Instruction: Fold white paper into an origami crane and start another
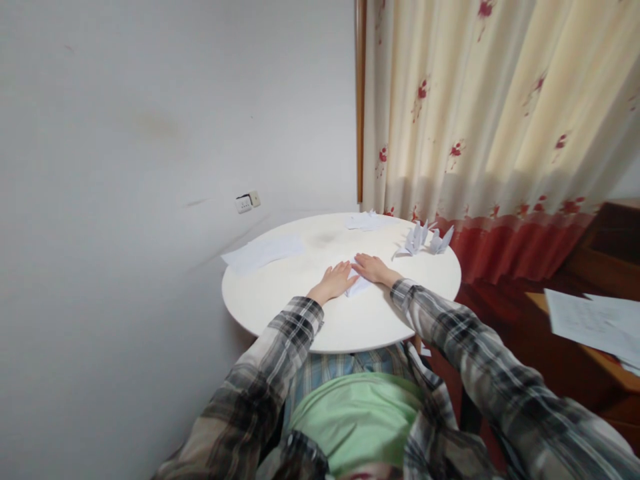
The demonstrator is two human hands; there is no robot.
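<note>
Far left: bare grey-white wall with a small white wall socket (247, 201) low down, just above table height.

A loose stack of white paper sheets (263, 252) lies at the left rim of the round white table (300, 293), overhanging the edge slightly.

Table centre: the left hand (336, 281) lies flat, palm down, fingers (345, 269) stretched out and close together, not curled round anything. Sleeve is grey-and-black plaid.

Between and under both hands: a small folded piece of white paper (358, 285). It looks flat with a creased, pointed outline; only a narrow wedge shows between the hands. Exact fold shape cannot be told at this distance. It sits near the middle of the table, toward the person's side.

The right hand (373, 268) is also flat, fingers extended, pressing on the upper part of the same paper, fingertips almost meeting the left hand's.

Behind, at the far rim: another few white sheets (367, 221).

Right of those: two white folded paper cranes (425, 239) standing upright, side by side, wings raised.

Beyond: cream curtain with red flowers (500, 120). Far right: white papers on a brown wooden surface (595, 323).
</note>
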